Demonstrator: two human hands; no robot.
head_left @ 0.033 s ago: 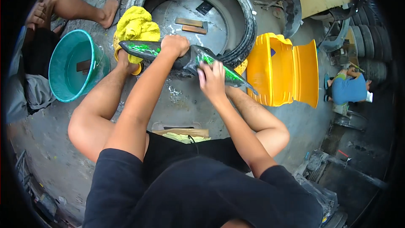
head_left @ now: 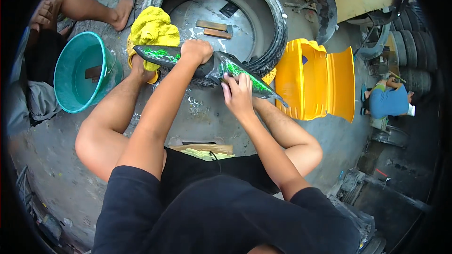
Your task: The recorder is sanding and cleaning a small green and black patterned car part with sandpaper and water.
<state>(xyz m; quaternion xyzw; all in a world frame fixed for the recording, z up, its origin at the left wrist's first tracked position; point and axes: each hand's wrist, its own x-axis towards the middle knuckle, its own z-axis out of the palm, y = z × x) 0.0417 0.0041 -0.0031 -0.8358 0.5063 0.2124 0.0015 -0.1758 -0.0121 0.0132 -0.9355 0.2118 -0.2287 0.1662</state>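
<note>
Black panel (head_left: 207, 66) with green graphics is being clamped by left hand (head_left: 197, 51); right hand (head_left: 238, 93) is being pressed fingers-together at its 4 o'clock end.

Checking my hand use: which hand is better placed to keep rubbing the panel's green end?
Right, probably. The right hand lies flat on the panel at its green-streaked right end, while the left hand grips its middle, steadying it.

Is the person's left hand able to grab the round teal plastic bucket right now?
Probably not right away: the left hand is gripping the long black panel with green streaks. The teal plastic bucket sits off to the left with nothing blocking it.
</note>
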